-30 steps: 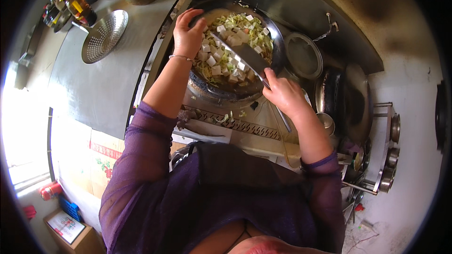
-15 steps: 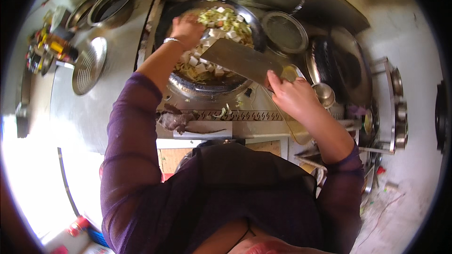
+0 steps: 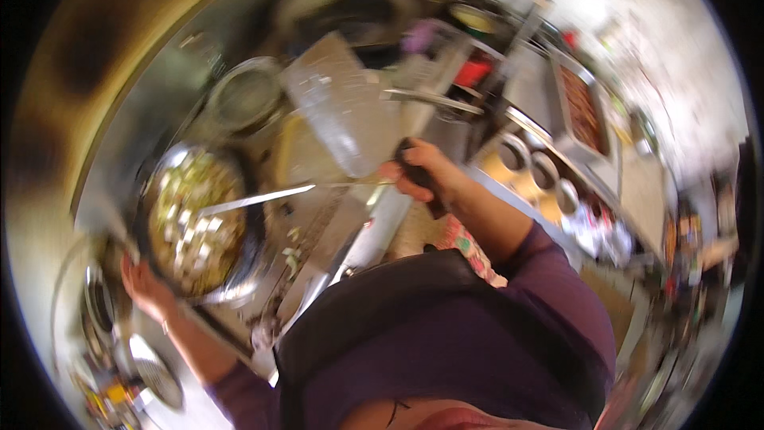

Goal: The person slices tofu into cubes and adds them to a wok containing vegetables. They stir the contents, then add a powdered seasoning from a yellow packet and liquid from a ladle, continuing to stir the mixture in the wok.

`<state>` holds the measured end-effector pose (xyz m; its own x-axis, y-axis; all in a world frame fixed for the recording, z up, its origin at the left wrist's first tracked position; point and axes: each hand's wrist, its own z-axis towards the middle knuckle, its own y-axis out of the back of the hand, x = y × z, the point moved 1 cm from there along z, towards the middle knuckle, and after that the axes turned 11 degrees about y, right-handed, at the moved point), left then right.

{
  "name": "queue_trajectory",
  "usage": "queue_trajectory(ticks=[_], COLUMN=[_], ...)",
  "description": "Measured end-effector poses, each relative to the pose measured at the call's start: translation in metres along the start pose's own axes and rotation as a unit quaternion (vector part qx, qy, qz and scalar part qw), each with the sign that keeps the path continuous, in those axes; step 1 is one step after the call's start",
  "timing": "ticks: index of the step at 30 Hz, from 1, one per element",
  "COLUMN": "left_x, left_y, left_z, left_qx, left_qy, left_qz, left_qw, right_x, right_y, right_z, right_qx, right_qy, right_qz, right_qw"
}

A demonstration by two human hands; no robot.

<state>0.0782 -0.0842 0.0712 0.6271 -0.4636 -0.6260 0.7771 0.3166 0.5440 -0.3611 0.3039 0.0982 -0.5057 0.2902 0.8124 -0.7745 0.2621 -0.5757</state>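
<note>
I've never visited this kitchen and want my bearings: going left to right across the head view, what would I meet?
The person's left hand → the wok → the right hand, gripping a dark handle → a metal tray of reddish-brown contents.

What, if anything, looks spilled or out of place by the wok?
Small pale-green scraps lie on the stove beside the wok, outside its rim, looking like spilled greens. Blur hides finer detail.

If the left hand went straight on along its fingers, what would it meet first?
The left hand would probably meet the steel backsplash, though blur and unclear depth leave that uncertain.
</note>
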Motion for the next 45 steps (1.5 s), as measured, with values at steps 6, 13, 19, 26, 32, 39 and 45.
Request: queue_trajectory(ticks=[6, 13, 19, 26, 32, 39, 45], left_x=[-0.126, -0.265, -0.264, -0.232, -0.189, -0.158, -0.160], left_y=[-0.057, -0.158, -0.224, -0.320, -0.385, -0.407, -0.390], left_z=[-0.098, -0.277, -0.375, -0.341, -0.303, -0.297, -0.283], left_qx=[0.138, 0.520, 0.617, 0.243, 0.216, 0.287, 0.323], left_qy=[0.023, 0.013, 0.382, 0.681, 0.629, 0.596, 0.291], left_qz=[-0.143, -0.200, -0.187, -0.243, -0.265, -0.186, 0.217], left_qw=[0.980, 0.830, 0.662, 0.646, 0.698, 0.726, 0.874], right_x=[0.039, 0.040, 0.039, 0.036, 0.025, 0.012, -0.013], right_y=[0.064, 0.192, 0.276, 0.290, 0.254, 0.226, 0.194], right_z=[-0.106, -0.260, -0.409, -0.485, -0.492, -0.492, -0.485], right_qx=[-0.081, -0.265, -0.491, -0.566, -0.596, -0.582, -0.507], right_qy=[0.089, 0.142, 0.103, 0.102, 0.063, 0.097, 0.124], right_qz=[-0.120, -0.658, -0.423, -0.381, -0.376, -0.375, -0.426], right_qw=[0.986, 0.690, 0.755, 0.724, 0.706, 0.715, 0.739])
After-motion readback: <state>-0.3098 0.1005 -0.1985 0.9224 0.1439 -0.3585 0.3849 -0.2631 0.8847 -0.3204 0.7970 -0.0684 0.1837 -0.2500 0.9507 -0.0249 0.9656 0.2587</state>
